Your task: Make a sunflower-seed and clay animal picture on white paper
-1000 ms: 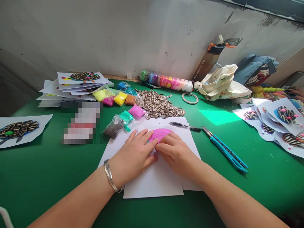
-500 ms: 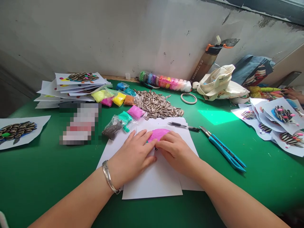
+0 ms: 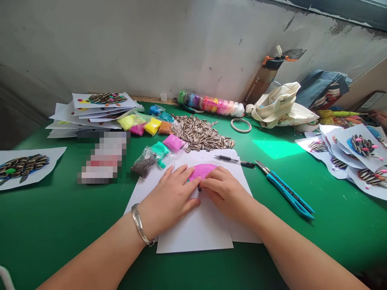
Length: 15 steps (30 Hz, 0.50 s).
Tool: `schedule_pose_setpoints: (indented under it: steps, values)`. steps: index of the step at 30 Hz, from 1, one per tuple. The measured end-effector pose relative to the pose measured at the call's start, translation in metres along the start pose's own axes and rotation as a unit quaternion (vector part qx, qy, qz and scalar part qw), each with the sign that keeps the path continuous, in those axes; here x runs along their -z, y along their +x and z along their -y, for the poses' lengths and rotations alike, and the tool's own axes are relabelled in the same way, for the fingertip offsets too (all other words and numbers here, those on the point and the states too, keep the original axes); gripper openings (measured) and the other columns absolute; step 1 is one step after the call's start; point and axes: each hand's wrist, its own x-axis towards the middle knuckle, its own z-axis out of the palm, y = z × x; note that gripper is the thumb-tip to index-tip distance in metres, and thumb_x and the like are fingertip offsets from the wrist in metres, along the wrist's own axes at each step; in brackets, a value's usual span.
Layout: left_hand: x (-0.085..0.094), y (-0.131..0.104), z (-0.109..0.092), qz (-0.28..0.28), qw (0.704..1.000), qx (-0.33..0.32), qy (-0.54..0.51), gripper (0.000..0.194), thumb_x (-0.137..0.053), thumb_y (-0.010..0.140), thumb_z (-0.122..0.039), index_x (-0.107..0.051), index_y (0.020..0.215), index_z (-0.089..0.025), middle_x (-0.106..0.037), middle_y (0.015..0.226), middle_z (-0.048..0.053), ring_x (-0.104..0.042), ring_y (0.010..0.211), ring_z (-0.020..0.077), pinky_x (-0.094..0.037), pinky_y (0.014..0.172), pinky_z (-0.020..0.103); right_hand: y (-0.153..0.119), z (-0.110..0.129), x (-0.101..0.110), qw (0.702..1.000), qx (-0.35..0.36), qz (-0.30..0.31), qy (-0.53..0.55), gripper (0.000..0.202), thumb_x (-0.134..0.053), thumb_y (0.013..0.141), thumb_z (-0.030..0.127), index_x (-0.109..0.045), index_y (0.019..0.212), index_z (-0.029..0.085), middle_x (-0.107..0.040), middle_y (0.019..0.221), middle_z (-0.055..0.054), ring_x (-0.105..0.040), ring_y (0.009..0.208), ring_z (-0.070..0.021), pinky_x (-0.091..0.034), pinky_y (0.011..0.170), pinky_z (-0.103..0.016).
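Observation:
A pink layer of modelling clay (image 3: 203, 170) with a bit of green at its left edge is spread on a white sheet of paper (image 3: 195, 237). My left hand (image 3: 171, 197) lies flat on the sheet with its fingers apart, the fingertips at the clay's left side. At the clay's lower right, my right hand (image 3: 226, 189) has thumb and fingers pinched together. A small dark bit (image 3: 200, 188) shows by those fingertips, too hidden to name. Above the hands, a black pen (image 3: 234, 161) rests on more white paper.
Striped sunflower seeds (image 3: 202, 133) lie in a heap behind the paper, beside bags of coloured clay (image 3: 152, 125). A blue utility knife (image 3: 288, 193) with its blade out and a tape roll (image 3: 241, 125) are at right. Seed-covered pictures (image 3: 96, 106) are stacked at back left, others (image 3: 359, 151) at right.
The view has shifted very slightly. Both hands keep nearly the same place, and the dark bit by my right fingertips shows a little more.

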Motion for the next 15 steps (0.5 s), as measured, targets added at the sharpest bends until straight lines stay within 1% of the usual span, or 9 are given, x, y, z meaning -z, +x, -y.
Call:
schedule_pose_setpoints:
  steps: [4,11,15]
  values:
    - [-0.0004,-0.0001,0.0000,0.005,1.000,0.001,0.007,0.040,-0.057,0.092,-0.035,-0.053,0.130,-0.025,-0.048,0.144,0.010,-0.036,0.137,0.0314,-0.025,0.114,0.059,-0.0016,-0.0020,0.0011,1.000,-0.011,0.009,0.000,0.022,-0.053,0.089,0.005,-0.066,0.093,0.022,-0.065,0.086,-0.003,-0.052,0.087,-0.0179,-0.046,0.081,-0.034]
    - [0.0007,0.0001,-0.0007,0.005,1.000,0.000,0.011,0.039,-0.057,0.092,-0.035,-0.054,0.129,-0.025,-0.049,0.142,0.011,-0.037,0.137,0.0316,-0.025,0.114,0.059,-0.0015,-0.0009,0.0013,1.000,-0.011,0.021,-0.005,0.020,-0.053,0.088,0.006,-0.065,0.090,0.022,-0.066,0.089,-0.004,-0.053,0.091,-0.0196,-0.044,0.078,-0.034]
    - [0.0001,-0.0001,0.0002,0.009,1.000,0.000,0.011,0.040,-0.056,0.092,-0.036,-0.053,0.131,-0.025,-0.048,0.144,0.011,-0.036,0.138,0.0318,-0.025,0.114,0.060,-0.0001,-0.0001,0.0033,1.000,-0.013,0.010,-0.003,0.020,-0.051,0.090,0.006,-0.065,0.091,0.021,-0.066,0.087,-0.004,-0.053,0.087,-0.0193,-0.044,0.077,-0.034]
